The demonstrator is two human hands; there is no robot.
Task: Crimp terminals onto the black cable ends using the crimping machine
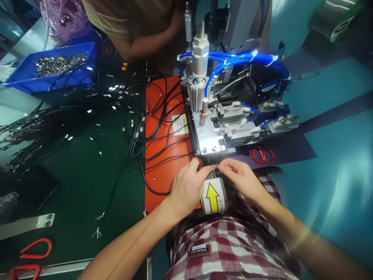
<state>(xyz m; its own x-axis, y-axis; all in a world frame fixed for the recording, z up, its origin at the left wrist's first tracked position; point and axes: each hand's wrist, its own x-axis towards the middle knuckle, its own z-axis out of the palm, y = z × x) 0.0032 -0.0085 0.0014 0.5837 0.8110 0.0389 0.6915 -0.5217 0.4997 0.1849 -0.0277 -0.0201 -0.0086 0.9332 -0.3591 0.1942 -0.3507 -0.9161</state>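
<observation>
Shiny metal forms a blocky machine (198, 93); just in front of it, the right hand (243, 179) has fingers pinching thin, multicoloured wires (216, 166), while the left hand's (186, 186) thumb meets them, its other fingers too hidden to tell. Left of the machine, black cables (29, 134) trail across a green counter (87, 175) and smooth orange panel (161, 175); right, glossy teal floor (344, 163).
</observation>
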